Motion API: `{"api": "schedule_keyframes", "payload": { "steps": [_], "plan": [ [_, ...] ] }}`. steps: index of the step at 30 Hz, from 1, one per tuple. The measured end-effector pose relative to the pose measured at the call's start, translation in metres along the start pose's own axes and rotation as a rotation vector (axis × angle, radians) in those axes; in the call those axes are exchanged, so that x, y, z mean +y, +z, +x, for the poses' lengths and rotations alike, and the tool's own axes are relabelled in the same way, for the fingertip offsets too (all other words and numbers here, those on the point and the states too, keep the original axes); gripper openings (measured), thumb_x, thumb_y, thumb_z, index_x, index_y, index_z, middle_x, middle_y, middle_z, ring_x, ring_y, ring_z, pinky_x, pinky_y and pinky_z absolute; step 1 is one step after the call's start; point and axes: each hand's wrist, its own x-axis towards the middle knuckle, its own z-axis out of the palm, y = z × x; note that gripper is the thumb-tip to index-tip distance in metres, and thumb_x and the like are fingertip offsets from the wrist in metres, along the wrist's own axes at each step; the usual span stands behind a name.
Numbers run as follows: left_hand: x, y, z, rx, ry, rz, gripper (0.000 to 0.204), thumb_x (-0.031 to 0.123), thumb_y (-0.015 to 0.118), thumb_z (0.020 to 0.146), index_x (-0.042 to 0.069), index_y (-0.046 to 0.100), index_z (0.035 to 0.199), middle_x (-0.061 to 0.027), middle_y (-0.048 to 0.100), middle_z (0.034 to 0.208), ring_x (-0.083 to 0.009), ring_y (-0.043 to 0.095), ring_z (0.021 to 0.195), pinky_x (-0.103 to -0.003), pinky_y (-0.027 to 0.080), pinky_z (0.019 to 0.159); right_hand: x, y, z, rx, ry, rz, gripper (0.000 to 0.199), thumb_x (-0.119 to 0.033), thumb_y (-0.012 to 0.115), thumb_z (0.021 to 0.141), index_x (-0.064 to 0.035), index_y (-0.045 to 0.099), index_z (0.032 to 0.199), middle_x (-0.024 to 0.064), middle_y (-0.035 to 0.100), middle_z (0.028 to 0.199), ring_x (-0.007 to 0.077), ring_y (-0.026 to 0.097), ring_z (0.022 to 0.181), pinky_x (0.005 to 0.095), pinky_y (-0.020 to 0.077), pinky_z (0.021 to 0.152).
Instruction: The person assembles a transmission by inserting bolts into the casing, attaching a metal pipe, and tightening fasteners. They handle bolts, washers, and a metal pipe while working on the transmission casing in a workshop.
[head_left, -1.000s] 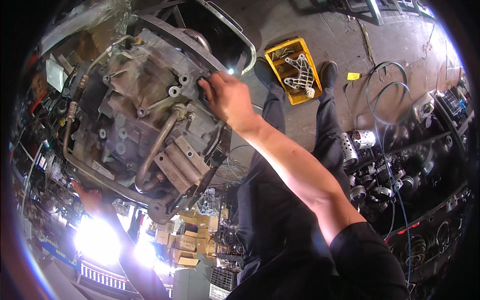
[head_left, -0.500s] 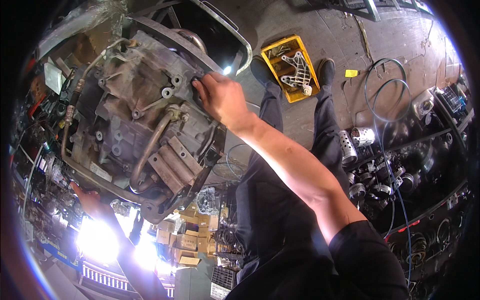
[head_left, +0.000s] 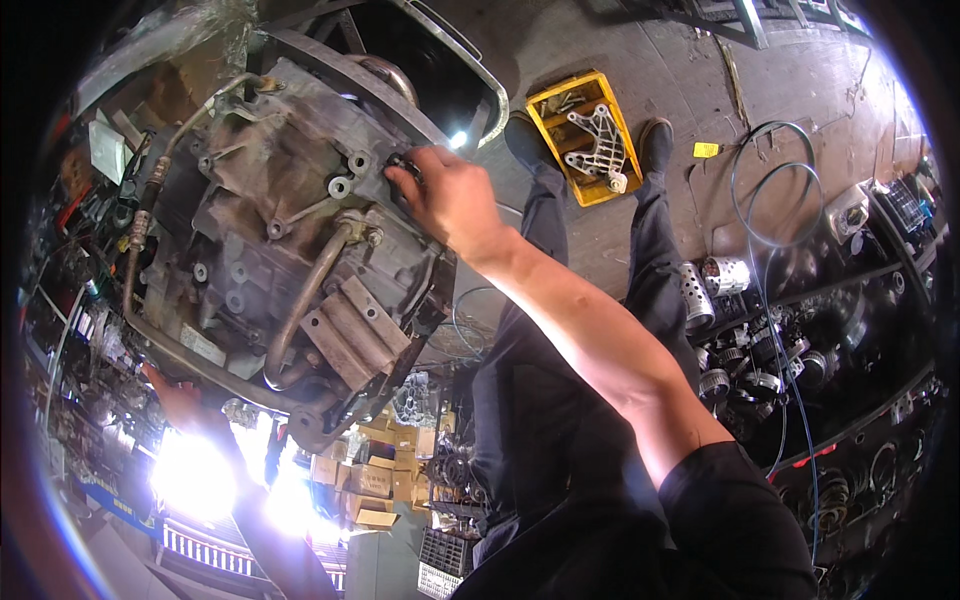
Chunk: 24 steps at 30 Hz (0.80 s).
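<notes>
A large grey metal transmission housing, with bolt bosses and curved metal pipes, fills the left of the head view. At its right-hand edge my right hand is closed, thumb and fingers pinched together at a small dark spot on the casing. What lies between the fingertips is hidden. My left hand is beyond the lower left side of the housing, near a long curved pipe. One finger there is stretched out; nothing shows in that hand. A ribbed metal bracket sits on the housing near my right forearm.
Between my feet is a yellow bin holding a silver metal bracket and small parts. A coiled hose and shelves of metal parts are on the right. Cardboard boxes stand behind, with bright glare at lower left.
My right hand has turned slightly at the same spot on the housing edge. The view has shifted a little; my left hand stays nearly in place.
</notes>
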Motion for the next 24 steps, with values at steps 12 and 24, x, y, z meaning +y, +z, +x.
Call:
{"api": "schedule_keyframes", "payload": {
  "steps": [12,24],
  "plan": [
    [-0.015,-0.006,-0.007,-0.117,0.313,0.052,0.057,0.027,0.042,0.105,0.017,0.037,0.161,-0.0065,0.062,0.112,-0.0143,0.053,0.089,-0.029,0.046,0.081,-0.001,-0.003,-0.002,-0.077,0.018,-0.038,0.019,-0.021,0.072,0.093,-0.0063,0.064,0.102,0.0182,0.069,0.089,0.0412,0.068,0.073,0.0463,0.0547,0.061],
    [-0.009,-0.001,-0.004,-0.019,-0.102,-0.198,0.072,0.056,0.056,0.100,0.020,0.039,0.160,-0.0124,0.049,0.149,-0.0235,0.049,0.125,-0.043,0.035,0.110,0.033,-0.020,-0.005,-0.082,0.003,0.086,0.023,-0.025,0.073,0.094,-0.0038,0.065,0.098,0.0209,0.070,0.088,0.0427,0.068,0.076,0.0466,0.0548,0.064]
  ]
}}
